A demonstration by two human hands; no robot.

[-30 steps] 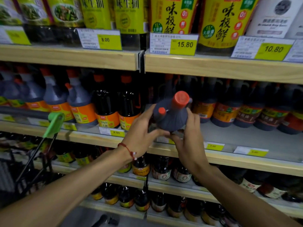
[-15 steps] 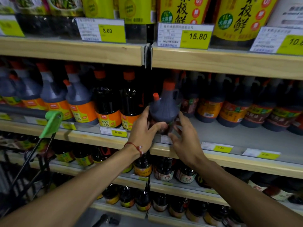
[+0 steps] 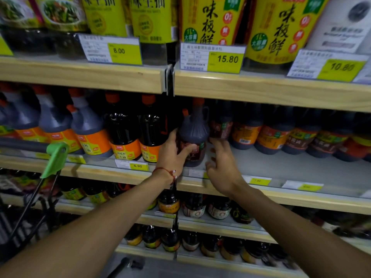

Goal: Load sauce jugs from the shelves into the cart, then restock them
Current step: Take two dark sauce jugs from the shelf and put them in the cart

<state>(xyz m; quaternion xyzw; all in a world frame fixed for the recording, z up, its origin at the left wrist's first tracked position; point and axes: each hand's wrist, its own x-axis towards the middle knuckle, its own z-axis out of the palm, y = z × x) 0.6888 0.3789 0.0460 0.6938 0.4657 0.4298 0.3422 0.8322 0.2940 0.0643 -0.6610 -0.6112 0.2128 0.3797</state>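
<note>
Green cart handle [image 3: 56, 159] at far left, in front of the shelves. Left hand [image 3: 172, 155] grips the dark sauce jug [image 3: 193, 135], thumb across its label. The jug stands upright on the middle shelf [image 3: 291, 167], just right of the orange-labelled bottles [image 3: 125, 137]. Right hand [image 3: 222, 167] sits just beside the jug, fingers spread and loose; contact unclear.

Cart [image 3: 56, 157] cut off left; jug [image 3: 193, 129] label partly behind left hand [image 3: 170, 155].
</note>
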